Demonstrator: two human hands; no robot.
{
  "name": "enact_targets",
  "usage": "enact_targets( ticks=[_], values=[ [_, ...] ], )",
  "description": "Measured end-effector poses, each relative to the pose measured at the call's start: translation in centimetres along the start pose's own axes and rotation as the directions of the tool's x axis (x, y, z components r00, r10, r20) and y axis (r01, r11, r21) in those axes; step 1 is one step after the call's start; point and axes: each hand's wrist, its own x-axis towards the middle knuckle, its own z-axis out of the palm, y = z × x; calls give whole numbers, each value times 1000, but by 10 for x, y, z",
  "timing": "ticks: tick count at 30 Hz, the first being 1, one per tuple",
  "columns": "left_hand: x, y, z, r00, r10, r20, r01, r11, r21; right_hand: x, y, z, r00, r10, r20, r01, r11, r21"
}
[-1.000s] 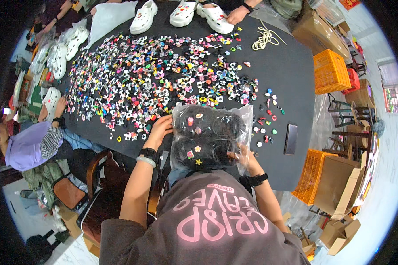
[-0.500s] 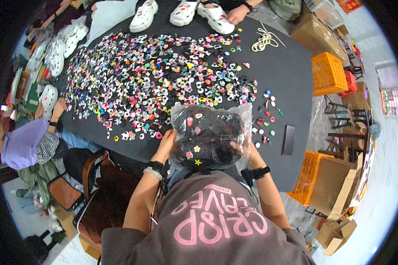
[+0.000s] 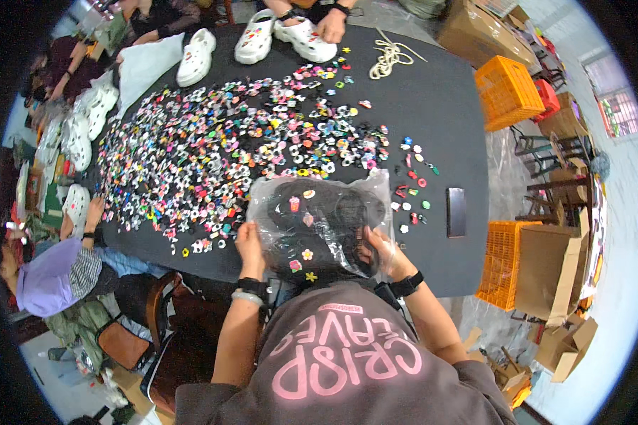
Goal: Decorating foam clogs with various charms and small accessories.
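Clear plastic bag (image 3: 325, 237) with dark shoes (image 3: 283, 207) inside, at the near edge of a black counter (image 3: 432, 92). The left hand (image 3: 250, 246) has its grip closed on the bag's left side; the right hand (image 3: 384, 249) has its grip closed around the right side. Small colourful charms (image 3: 227, 152) cover the counter's middle and left; a dark phone (image 3: 456, 212) lies toward its right edge; white clogs (image 3: 255, 37) stand along its far edge.

Large pink lettering (image 3: 347, 372) stands on the dark shirt (image 3: 347, 407)
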Motion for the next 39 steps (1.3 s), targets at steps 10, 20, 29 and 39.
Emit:
enact_targets(
  ticks=[10,20,29,39],
  values=[
    [9,64,0,973,231,-4,-231,973,-16,-44,-26,4,961,-272,-54,264,957,-121],
    [13,77,-14,948,298,-107,-305,951,-57,-77,-43,13,972,-228,51,232,913,-336],
    [36,24,-57,954,298,10,-291,922,254,-33,-4,-7,925,-366,-104,139,577,-805],
    [39,10,-61,792,525,310,-517,307,799,-15,21,-52,866,-470,-170,87,478,-874]
  ],
)
